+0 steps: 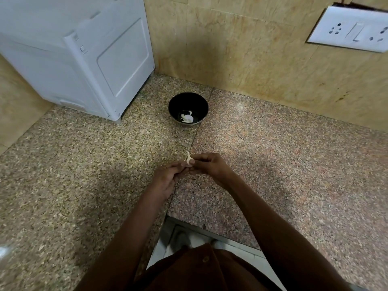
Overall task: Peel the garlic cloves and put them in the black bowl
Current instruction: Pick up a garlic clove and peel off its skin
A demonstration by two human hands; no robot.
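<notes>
Over the middle of the counter, my left hand [168,177] and my right hand [206,165] meet fingertip to fingertip around a garlic clove [188,159]. Only the clove's pale tip and a curl of thin skin stick up between the fingers; the rest is hidden. The black bowl [188,99] stands further back on the counter, well apart from both hands. In its bottom lie pale garlic pieces [186,118].
A white appliance [84,59] stands at the back left, close to the bowl. A beige tiled wall runs behind, with a white socket plate [349,30] at the upper right. The speckled granite counter [73,164] has a cut-out front edge [210,227] near my body.
</notes>
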